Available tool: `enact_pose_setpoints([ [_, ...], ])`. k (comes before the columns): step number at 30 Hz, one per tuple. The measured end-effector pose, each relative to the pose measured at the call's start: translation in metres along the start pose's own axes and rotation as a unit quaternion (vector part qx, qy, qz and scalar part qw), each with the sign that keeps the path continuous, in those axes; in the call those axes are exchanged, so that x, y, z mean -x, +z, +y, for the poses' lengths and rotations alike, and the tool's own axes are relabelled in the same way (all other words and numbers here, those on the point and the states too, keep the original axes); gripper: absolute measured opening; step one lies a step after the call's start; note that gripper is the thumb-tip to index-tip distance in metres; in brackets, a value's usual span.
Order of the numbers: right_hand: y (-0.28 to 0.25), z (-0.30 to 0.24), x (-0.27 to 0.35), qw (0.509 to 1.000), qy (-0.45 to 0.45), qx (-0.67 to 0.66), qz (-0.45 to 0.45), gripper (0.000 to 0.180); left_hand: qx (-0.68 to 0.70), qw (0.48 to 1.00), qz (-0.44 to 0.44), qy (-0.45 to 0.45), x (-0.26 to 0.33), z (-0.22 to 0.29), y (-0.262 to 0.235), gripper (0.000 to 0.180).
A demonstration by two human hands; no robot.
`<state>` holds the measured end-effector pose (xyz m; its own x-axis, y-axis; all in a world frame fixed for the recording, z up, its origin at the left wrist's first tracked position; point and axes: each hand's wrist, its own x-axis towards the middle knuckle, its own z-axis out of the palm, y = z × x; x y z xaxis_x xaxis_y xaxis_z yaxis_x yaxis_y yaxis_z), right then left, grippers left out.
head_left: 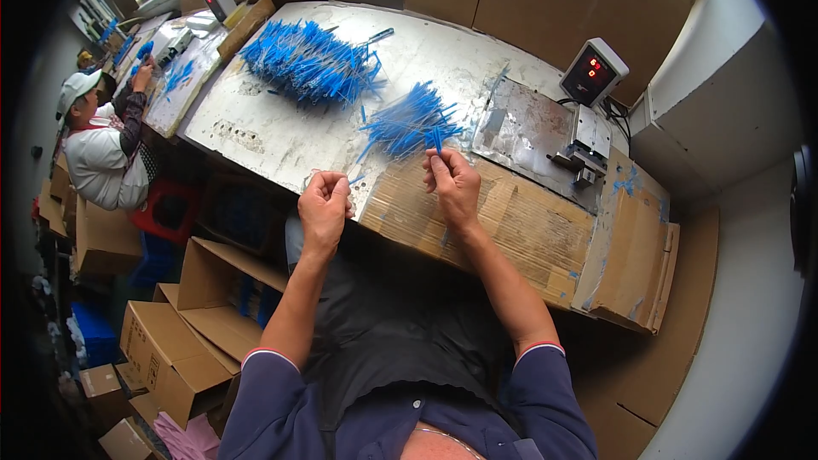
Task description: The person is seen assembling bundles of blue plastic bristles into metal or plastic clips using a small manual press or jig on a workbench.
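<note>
My left hand [325, 211] is closed in a pinch at the table's near edge, with a small thin blue piece [356, 179] sticking out from its fingertips. To its right, my right hand [454, 185] pinches a narrow blue-ended stick [437, 140] pointing away from me. Just beyond the right hand lies a loose pile of thin clear sticks with blue ends [407, 122]. Farther back on the left, a larger heap of the same sticks [311, 64] covers part of the white table [247, 123].
A metal plate with a small clamp-like machine [588, 149] stands at the right, below a white box with a red display [594, 72]. Flattened cardboard [503, 226] covers the near edge. Open cartons [175, 358] stand at lower left. Another person [106, 145] works at the far-left table.
</note>
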<state>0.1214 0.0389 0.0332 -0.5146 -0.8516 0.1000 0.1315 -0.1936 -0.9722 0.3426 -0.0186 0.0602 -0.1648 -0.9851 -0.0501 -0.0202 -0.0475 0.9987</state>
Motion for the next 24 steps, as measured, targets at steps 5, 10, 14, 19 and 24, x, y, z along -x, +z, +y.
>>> enact_pose_setpoints([
  [5, 0.012, -0.014, 0.006, 0.956, -0.221, 0.191, -0.024, 0.012, -0.242, 0.959, 0.048, 0.137, -0.001, 0.009, -0.024, 0.010],
  [10, 0.032, -0.014, 0.004, 0.860, -0.409, 0.290, -0.087, 0.022, -0.111, 0.993, -0.035, 0.036, 0.006, 0.032, -0.018, 0.009],
  [14, 0.035, -0.013, 0.008, 0.831, -0.419, 0.334, -0.153, 0.017, -0.030, 0.996, -0.086, 0.011, 0.007, 0.033, 0.002, 0.008],
  [19, 0.015, 0.001, 0.014, 0.903, -0.218, 0.304, -0.212, 0.015, 0.064, 0.995, -0.079, -0.016, -0.007, 0.015, 0.022, 0.012],
  [24, -0.011, 0.004, 0.006, 0.991, 0.039, 0.073, -0.107, 0.015, 0.096, 0.993, -0.052, -0.032, -0.012, 0.001, 0.049, 0.015],
])
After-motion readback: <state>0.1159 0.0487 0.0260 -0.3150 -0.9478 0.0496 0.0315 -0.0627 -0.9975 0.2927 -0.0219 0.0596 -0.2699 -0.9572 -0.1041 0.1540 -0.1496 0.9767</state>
